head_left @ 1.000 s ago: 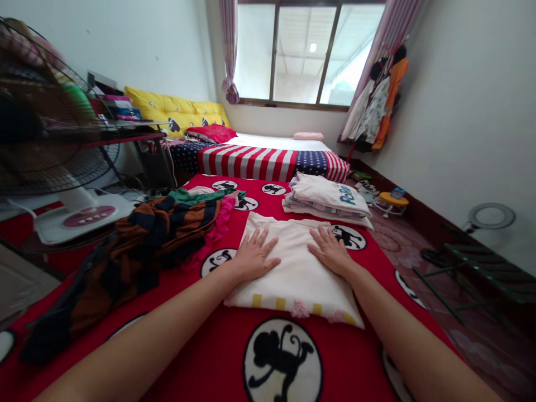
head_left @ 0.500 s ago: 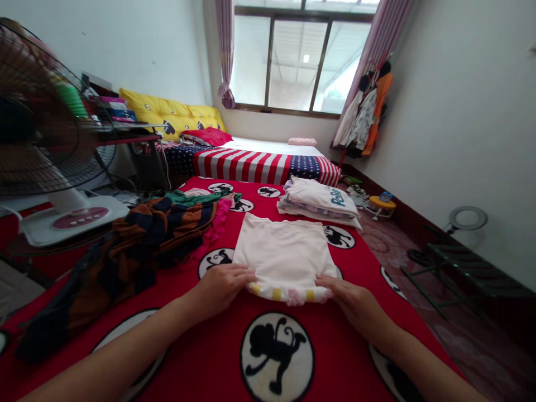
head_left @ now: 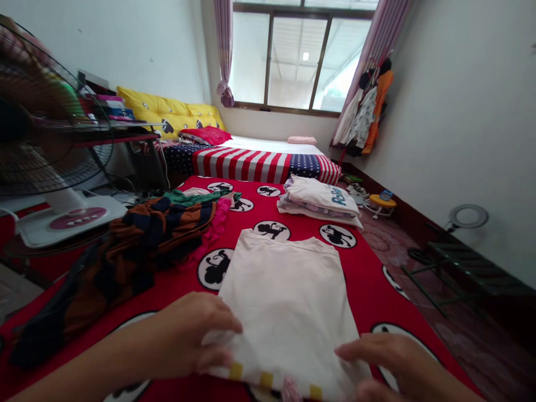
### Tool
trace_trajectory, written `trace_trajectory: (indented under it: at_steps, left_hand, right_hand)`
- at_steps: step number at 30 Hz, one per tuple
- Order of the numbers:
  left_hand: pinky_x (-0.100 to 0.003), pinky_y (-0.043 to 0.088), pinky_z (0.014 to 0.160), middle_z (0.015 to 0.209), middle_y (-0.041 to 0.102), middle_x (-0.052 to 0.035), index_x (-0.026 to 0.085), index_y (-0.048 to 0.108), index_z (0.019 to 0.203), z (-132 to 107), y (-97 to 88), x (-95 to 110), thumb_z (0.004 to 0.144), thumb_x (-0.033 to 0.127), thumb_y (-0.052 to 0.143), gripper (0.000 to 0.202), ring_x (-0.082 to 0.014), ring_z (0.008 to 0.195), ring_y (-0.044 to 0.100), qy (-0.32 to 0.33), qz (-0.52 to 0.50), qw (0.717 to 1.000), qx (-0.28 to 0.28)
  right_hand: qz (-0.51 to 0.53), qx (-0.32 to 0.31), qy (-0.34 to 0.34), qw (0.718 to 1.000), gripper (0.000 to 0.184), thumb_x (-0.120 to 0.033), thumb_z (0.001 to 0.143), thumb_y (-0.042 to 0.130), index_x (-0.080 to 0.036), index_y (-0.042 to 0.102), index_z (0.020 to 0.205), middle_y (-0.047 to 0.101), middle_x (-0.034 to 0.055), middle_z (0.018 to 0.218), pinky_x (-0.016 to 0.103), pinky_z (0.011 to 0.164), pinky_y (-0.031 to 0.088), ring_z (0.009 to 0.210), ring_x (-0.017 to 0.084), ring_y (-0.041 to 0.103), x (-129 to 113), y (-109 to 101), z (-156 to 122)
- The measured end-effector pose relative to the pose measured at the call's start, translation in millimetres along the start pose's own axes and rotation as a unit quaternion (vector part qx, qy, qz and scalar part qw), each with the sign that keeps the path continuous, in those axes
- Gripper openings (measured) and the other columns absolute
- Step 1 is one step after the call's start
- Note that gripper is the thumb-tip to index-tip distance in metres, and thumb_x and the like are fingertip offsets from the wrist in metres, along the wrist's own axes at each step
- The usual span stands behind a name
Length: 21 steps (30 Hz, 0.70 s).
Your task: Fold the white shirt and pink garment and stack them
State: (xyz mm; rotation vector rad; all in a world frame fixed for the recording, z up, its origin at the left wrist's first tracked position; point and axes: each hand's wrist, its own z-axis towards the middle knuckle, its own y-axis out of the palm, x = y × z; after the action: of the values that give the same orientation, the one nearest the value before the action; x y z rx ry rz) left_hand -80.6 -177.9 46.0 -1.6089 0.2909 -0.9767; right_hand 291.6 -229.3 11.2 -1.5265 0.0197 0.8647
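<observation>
A white top (head_left: 288,290) lies flat on the red monkey-print blanket (head_left: 259,211), with yellow blocks and a pink tuft along its near edge. At its near left corner is my left hand (head_left: 188,335), thumb and fingers apart, touching the cloth. My right hand (head_left: 389,363) rests over the near right corner with fingers spread and is partly cut off by the frame's bottom. Just beyond the top sits a stack of folded clothes (head_left: 318,198). Left of it lies a loose heap of clothes, including an orange-and-navy striped garment (head_left: 154,234).
A fan (head_left: 54,128) stands at the left beside a cluttered desk (head_left: 125,131). Beyond the blanket is a bed with a flag-pattern cover (head_left: 247,166). On the right floor are a yellow stool (head_left: 382,202), a dark green folding stool (head_left: 456,273) and a ring light (head_left: 469,216).
The white top has come nearer to me and looks longer, its near edge now low in view. Both hands moved closer with it, and their fingers have opened.
</observation>
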Motion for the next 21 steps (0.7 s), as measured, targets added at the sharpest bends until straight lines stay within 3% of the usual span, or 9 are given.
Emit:
trace_trajectory:
  at_steps: [2,5,7,10,14,19,21]
  left_hand:
    - [-0.023,0.048,0.082,0.101,0.072,-0.0029,0.029,0.072,0.102,18,-0.8,-17,0.084,0.042,0.058,0.026,-0.0193,0.091,0.067,-0.031,-0.02,0.999,0.023]
    - [-0.027,0.048,0.085,0.107,0.069,-0.0057,0.024,0.07,0.102,54,2.2,-54,0.085,0.036,0.055,0.026,-0.0208,0.096,0.064,-0.096,-0.005,0.985,0.142]
    - [-0.029,0.05,0.08,0.107,0.067,-0.0086,0.019,0.066,0.11,76,7.9,-78,0.083,0.035,0.055,0.034,-0.021,0.089,0.065,-0.148,0.006,0.968,0.204]
    - [-0.031,0.05,0.074,0.102,0.067,-0.0112,0.014,0.059,0.12,101,16.7,-101,0.079,0.043,0.059,0.05,-0.0222,0.08,0.065,-0.222,0.012,0.947,0.232]
    - [-0.031,0.049,0.071,0.099,0.069,-0.0093,0.017,0.061,0.116,119,22.1,-107,0.074,0.043,0.065,0.05,-0.0227,0.079,0.064,-0.265,0.008,0.93,0.253]
    - [-0.027,0.049,0.069,0.081,0.068,-0.0017,0.02,0.065,0.106,128,25.0,-110,0.077,0.028,0.061,0.03,-0.0181,0.073,0.064,-0.223,-0.079,0.922,0.308]
    - [-0.029,0.05,0.072,0.083,0.067,-0.0028,0.019,0.064,0.107,128,26.7,-111,0.076,0.025,0.062,0.032,-0.0196,0.077,0.064,-0.21,-0.056,0.925,0.311]
  right_hand:
    - [0.014,0.056,0.081,0.995,0.025,-0.046,0.082,0.06,-0.034,0.071,0.1,0.074,0.004,0.095,0.03,0.07,0.055,0.082,0.023,0.069,20,1,16]
    - [0.045,0.162,0.153,0.974,0.027,-0.042,0.081,0.057,-0.024,0.068,0.098,0.071,0.0063,0.099,0.032,0.072,0.053,0.081,0.022,0.066,57,-1,53]
    - [0.054,0.224,0.189,0.955,0.032,-0.042,0.077,0.058,-0.02,0.066,0.099,0.071,0.0078,0.097,0.033,0.073,0.052,0.079,0.022,0.066,80,-1,77]
    - [0.059,0.247,0.235,0.938,0.039,-0.047,0.074,0.059,-0.017,0.065,0.097,0.07,0.0081,0.089,0.034,0.071,0.05,0.074,0.022,0.065,101,3,104]
    - [0.044,0.233,0.234,0.943,0.031,-0.047,0.073,0.06,-0.019,0.068,0.085,0.07,0.0056,0.081,0.032,0.069,0.047,0.074,0.022,0.063,104,8,121]
    - [0.185,0.264,0.149,0.935,0.031,-0.047,0.079,0.053,-0.018,0.064,0.083,0.068,0.004,0.079,0.029,0.066,0.046,0.073,0.02,0.061,107,11,130]
    - [0.155,0.26,0.166,0.938,0.03,-0.046,0.078,0.055,-0.018,0.063,0.085,0.067,0.0041,0.079,0.03,0.065,0.046,0.071,0.02,0.061,113,14,131]
